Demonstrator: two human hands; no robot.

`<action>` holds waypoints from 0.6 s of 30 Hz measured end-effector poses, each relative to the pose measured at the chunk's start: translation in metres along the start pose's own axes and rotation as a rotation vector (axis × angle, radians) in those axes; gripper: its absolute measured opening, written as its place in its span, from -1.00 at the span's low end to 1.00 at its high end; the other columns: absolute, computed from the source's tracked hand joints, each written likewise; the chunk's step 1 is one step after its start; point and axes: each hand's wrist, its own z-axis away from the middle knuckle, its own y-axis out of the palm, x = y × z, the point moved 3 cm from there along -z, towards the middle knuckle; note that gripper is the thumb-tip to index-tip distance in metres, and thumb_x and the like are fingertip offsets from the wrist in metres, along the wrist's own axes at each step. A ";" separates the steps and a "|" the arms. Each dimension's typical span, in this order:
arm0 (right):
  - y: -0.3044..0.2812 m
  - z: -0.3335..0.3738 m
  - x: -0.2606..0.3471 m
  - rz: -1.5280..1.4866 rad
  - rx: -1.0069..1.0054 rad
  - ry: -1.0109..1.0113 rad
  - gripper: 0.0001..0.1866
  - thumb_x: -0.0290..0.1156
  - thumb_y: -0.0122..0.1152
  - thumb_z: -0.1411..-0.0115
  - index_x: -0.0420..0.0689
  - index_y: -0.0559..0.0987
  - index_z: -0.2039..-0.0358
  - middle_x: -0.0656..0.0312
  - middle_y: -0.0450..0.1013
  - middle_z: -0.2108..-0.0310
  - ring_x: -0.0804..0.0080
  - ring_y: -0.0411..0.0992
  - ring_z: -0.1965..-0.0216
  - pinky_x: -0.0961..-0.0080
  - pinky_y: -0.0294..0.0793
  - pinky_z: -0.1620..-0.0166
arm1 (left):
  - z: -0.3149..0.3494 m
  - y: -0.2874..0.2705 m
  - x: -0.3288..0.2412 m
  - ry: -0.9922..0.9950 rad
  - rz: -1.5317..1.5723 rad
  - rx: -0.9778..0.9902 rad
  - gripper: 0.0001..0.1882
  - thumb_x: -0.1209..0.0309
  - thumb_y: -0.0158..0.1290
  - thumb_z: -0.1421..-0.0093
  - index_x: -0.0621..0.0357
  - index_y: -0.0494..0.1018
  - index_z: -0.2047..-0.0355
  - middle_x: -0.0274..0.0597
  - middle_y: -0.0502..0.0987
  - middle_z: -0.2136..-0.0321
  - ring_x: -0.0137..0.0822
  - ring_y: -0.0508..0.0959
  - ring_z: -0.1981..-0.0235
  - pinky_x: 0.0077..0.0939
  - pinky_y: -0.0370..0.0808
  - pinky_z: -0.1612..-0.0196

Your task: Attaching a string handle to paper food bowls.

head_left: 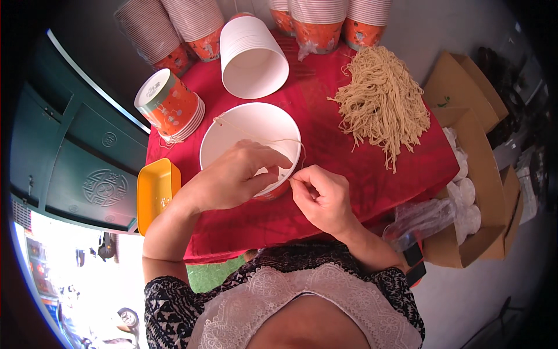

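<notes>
An open paper bucket (216, 139), white inside, stands on the table in front of me with its mouth up. A thin beige string (261, 138) runs loosely across its mouth and down over the right rim. My left hand (241, 174) reaches over the near rim, its fingers bent together just inside the right wall; whatever they pinch is too small to make out. Outside that same rim, my right hand (322, 198) is closed, thumb and forefinger pinching the string's end. A heap of cut beige strings (383, 102) lies at the right of the table.
A red cloth covers the table (232, 235). White nested buckets (250, 43) lie on their side behind; orange upturned buckets (171, 107) stand left, near a yellow tray (158, 189). Wrapped bucket stacks (317, 29) line the back. Cardboard boxes (485, 186) sit at right.
</notes>
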 end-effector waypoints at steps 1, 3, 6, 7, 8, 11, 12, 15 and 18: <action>0.000 0.000 0.000 0.001 0.000 -0.001 -0.87 -0.69 0.28 -0.03 -0.23 0.49 0.46 0.14 0.42 0.63 0.40 0.43 0.65 0.48 0.37 0.57 | -0.001 0.000 0.001 0.001 0.000 -0.001 -0.77 0.53 0.16 -0.14 0.22 0.57 0.16 -0.09 0.59 0.31 -0.12 0.54 0.22 -0.28 0.44 0.10; 0.002 0.000 -0.001 -0.013 -0.002 -0.001 -0.87 -0.69 0.27 -0.03 -0.24 0.49 0.45 0.13 0.44 0.61 0.38 0.44 0.64 0.48 0.39 0.56 | -0.004 0.002 0.003 -0.011 0.022 0.060 -0.83 0.51 0.17 -0.13 0.26 0.57 0.25 -0.08 0.59 0.34 -0.12 0.53 0.24 -0.29 0.42 0.11; 0.004 0.001 -0.002 -0.014 -0.003 0.010 -0.88 -0.69 0.28 -0.03 -0.24 0.50 0.44 0.12 0.45 0.60 0.37 0.45 0.63 0.48 0.40 0.55 | -0.007 0.003 0.004 -0.107 0.076 0.085 -0.88 0.53 0.11 -0.10 0.32 0.55 0.35 0.01 0.60 0.40 0.00 0.55 0.33 -0.20 0.43 0.15; 0.004 0.000 -0.002 -0.015 -0.003 0.009 -0.88 -0.69 0.28 -0.03 -0.24 0.50 0.44 0.12 0.45 0.60 0.37 0.45 0.63 0.48 0.40 0.55 | -0.007 0.003 0.005 -0.107 0.075 0.085 -0.88 0.53 0.11 -0.10 0.32 0.55 0.35 0.01 0.60 0.40 0.00 0.55 0.33 -0.20 0.43 0.15; 0.003 0.000 -0.001 -0.009 -0.004 -0.005 -0.87 -0.68 0.29 -0.04 -0.24 0.51 0.43 0.11 0.46 0.59 0.36 0.46 0.62 0.47 0.40 0.55 | -0.006 0.004 0.006 -0.082 0.067 0.058 -0.89 0.53 0.11 -0.10 0.32 0.54 0.37 0.02 0.59 0.41 0.00 0.54 0.35 -0.20 0.43 0.19; 0.001 0.000 0.004 0.009 0.023 0.012 -0.86 -0.66 0.31 -0.03 -0.24 0.52 0.40 0.10 0.48 0.55 0.32 0.49 0.60 0.45 0.43 0.54 | 0.000 0.002 0.006 -0.035 -0.005 -0.040 -0.91 0.52 0.11 -0.10 0.31 0.52 0.41 0.02 0.57 0.44 0.00 0.53 0.39 -0.20 0.43 0.24; -0.001 0.000 0.004 0.028 0.047 0.045 -0.85 -0.65 0.32 -0.03 -0.23 0.53 0.39 0.09 0.50 0.52 0.29 0.51 0.58 0.43 0.45 0.53 | 0.001 0.001 0.004 -0.009 -0.064 -0.107 -0.92 0.51 0.12 -0.10 0.30 0.51 0.43 0.03 0.56 0.45 0.00 0.53 0.40 -0.20 0.43 0.25; -0.005 0.002 0.002 0.089 0.060 -0.004 -0.86 -0.63 0.31 -0.04 -0.22 0.53 0.38 0.08 0.52 0.47 0.19 0.53 0.53 0.37 0.47 0.51 | 0.009 -0.003 -0.013 -0.159 -0.001 -0.164 -0.92 0.52 0.11 -0.12 0.29 0.48 0.47 -0.01 0.54 0.49 -0.05 0.53 0.44 -0.26 0.44 0.32; -0.005 -0.001 0.002 0.075 0.080 0.009 -0.88 -0.63 0.28 -0.06 -0.23 0.52 0.38 0.06 0.51 0.45 0.12 0.53 0.49 0.32 0.48 0.48 | 0.016 0.001 -0.016 -0.262 0.159 -0.163 -0.92 0.59 0.12 -0.08 0.29 0.44 0.51 -0.15 0.54 0.42 -0.34 0.49 0.40 -0.49 0.41 0.32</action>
